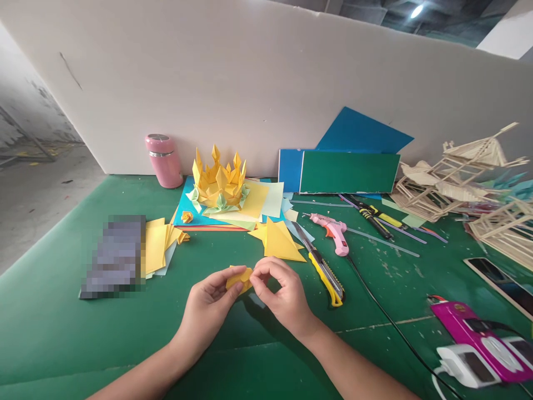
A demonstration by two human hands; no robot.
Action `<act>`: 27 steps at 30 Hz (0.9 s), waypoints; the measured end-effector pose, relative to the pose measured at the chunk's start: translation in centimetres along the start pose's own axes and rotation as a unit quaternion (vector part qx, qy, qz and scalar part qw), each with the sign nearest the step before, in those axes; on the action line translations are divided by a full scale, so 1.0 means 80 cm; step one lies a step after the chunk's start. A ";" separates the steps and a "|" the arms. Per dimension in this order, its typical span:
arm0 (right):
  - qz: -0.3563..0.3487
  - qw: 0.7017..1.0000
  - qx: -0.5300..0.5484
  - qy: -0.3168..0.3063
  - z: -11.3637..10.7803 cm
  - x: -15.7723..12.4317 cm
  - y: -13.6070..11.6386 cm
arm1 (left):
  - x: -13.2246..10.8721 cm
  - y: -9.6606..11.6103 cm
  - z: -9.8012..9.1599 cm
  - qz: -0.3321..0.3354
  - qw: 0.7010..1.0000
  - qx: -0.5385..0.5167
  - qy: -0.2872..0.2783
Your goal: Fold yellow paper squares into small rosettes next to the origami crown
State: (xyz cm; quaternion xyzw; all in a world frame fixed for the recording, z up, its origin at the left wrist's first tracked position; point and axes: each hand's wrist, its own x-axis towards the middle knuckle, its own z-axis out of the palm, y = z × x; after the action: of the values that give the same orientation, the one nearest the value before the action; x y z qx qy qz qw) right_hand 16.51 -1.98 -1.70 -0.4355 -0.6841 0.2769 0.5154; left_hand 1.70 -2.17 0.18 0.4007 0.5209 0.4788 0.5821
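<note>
Head camera: both bare hands meet over the green table, with a small folded piece of yellow paper between them, raised above the tabletop. The left hand has the paper's left part pinched, its thumb along the near side and its index finger along the far side, so the gap between these two fingers is only as wide as the piece. The right hand has its thumb and index finger brought together at the paper's right edge, nipping it there, while the other fingers curl behind. The middle of the piece shows between the two sets of fingertips; how the hidden ends are folded I cannot tell.

Just beyond the right hand lie pointed yellow sheets, and to their right a yellow-handled knife lies slantwise near the wrist. A pink glue gun lies past the knife, its black cord running down toward a magenta power bank. Farther back, a yellow paper crown stands on coloured sheets, a small folded paper rose near its left. Over to the left, more yellow sheets lie against a blurred dark object.
</note>
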 end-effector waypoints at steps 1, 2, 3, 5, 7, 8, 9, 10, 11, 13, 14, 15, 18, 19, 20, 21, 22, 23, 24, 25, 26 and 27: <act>-0.005 1.000 0.000 0.000 0.000 0.000 0.000 | 0.000 0.000 0.000 0.000 1.000 0.001 0.002; -0.011 1.000 0.000 -0.002 0.000 0.000 -0.001 | 0.000 0.001 0.000 -0.001 1.000 0.002 0.004; -0.017 1.000 0.001 -0.006 0.000 -0.001 -0.001 | 0.000 0.001 -0.001 -0.001 1.000 0.003 0.006; -0.023 1.000 0.001 -0.012 0.000 -0.001 -0.001 | 0.000 0.001 -0.001 0.000 1.000 0.001 0.011; -0.020 1.000 -0.004 -0.014 0.001 -0.001 0.000 | 0.000 0.001 -0.001 -0.003 1.000 -0.003 0.010; -0.018 1.000 -0.007 -0.013 0.001 -0.001 0.000 | -0.001 0.002 -0.001 -0.005 1.000 -0.004 0.009; -0.017 1.000 -0.008 -0.010 0.001 -0.001 0.000 | -0.001 0.002 -0.001 -0.007 1.000 -0.005 0.009; -0.017 1.000 -0.010 -0.008 0.001 -0.001 0.000 | -0.001 0.002 0.000 -0.009 1.000 -0.004 0.009; -0.017 1.000 -0.011 -0.007 0.002 0.000 -0.001 | -0.002 0.002 0.000 -0.010 1.000 -0.002 0.009; -0.018 1.000 -0.012 -0.006 0.002 0.000 -0.003 | -0.002 0.003 0.001 -0.009 1.000 -0.001 0.011; -0.017 1.000 -0.011 -0.007 0.002 0.000 -0.003 | -0.003 0.003 0.002 -0.009 1.000 -0.001 0.011; -0.014 1.000 -0.009 -0.008 0.002 0.000 -0.004 | -0.003 0.003 0.002 -0.009 1.000 -0.001 0.011; -0.008 1.000 0.004 0.002 0.003 -0.002 -0.005 | -0.004 0.003 0.003 -0.003 1.000 0.000 0.014; -0.007 1.000 0.006 0.007 0.003 -0.002 -0.005 | -0.004 0.002 0.002 0.000 1.000 0.003 0.014; -0.005 1.000 0.006 0.013 0.003 -0.003 -0.005 | -0.004 0.002 0.002 0.003 1.000 0.006 0.014; -0.004 1.000 0.005 0.018 0.003 -0.003 -0.005 | -0.004 0.002 0.002 0.005 1.000 0.010 0.014; 0.000 1.000 0.005 0.021 0.003 -0.004 -0.005 | -0.004 0.001 0.001 0.005 1.000 0.014 0.013; 0.005 1.000 0.006 0.024 0.003 -0.004 -0.005 | -0.004 0.000 0.001 0.006 1.000 0.019 0.014; 0.011 1.000 0.009 0.026 0.003 -0.005 -0.005 | -0.004 -0.001 0.001 0.006 1.000 0.022 0.015; 0.016 0.999 0.013 0.027 0.003 -0.005 -0.006 | -0.004 -0.001 0.001 0.008 1.000 0.025 0.016; 0.021 0.999 0.018 0.027 0.004 -0.005 -0.006 | -0.004 -0.002 0.001 0.010 0.999 0.026 0.017; 0.025 0.999 0.022 0.027 0.004 -0.005 -0.006 | -0.004 -0.003 0.000 0.013 0.999 0.027 0.016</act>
State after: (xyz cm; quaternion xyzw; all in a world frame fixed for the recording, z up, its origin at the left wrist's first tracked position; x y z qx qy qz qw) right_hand 16.11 -2.56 -1.62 -0.4485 -0.6522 0.2931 0.5362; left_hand 1.76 -2.54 0.06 0.4150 0.5375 0.4790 0.5563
